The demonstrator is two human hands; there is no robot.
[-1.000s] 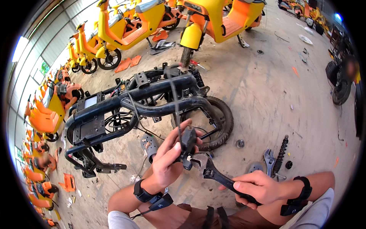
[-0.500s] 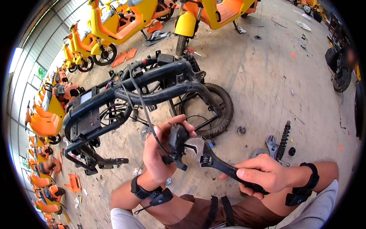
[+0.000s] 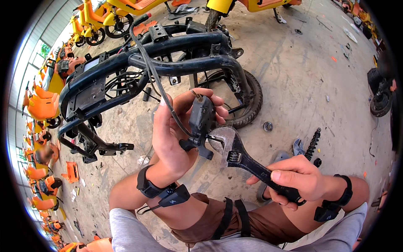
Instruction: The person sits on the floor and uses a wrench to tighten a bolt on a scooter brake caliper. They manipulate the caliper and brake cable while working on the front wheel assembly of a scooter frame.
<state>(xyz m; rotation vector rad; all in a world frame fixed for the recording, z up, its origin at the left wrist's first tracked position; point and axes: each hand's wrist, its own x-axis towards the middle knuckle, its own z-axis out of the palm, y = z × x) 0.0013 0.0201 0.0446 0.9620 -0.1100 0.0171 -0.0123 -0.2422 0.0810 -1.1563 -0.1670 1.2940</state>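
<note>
My left hand [image 3: 168, 138] is wrapped round a black brake caliper [image 3: 202, 115], fingers behind it, lifted off the floor. A dark hose [image 3: 156, 82] runs from the caliper up over the frame. In my right hand [image 3: 300, 178] is the black handle of an adjustable wrench [image 3: 252, 164], pointing up and left. Its silver jaws meet a small pin at the caliper's right side; the exact grip of the jaws is hard to make out. Just beyond my hands lies a bare black scooter frame [image 3: 184, 65] on its side, with its wheel [image 3: 257, 98] on the right.
On the floor to the right are a metal ring [image 3: 267, 126], a shock absorber [image 3: 313, 145] and a second wrench [image 3: 298, 147]. Yellow and orange scooters [image 3: 44, 101] line the left and far side. A loose wheel [image 3: 380, 103] lies far right. An orange panel [image 3: 72, 172] is at left.
The view has shifted, so the frame sits higher in it. The caliper has turned more upright in my left hand. The wrench jaws remain beside it, with both hands keeping their holds.
</note>
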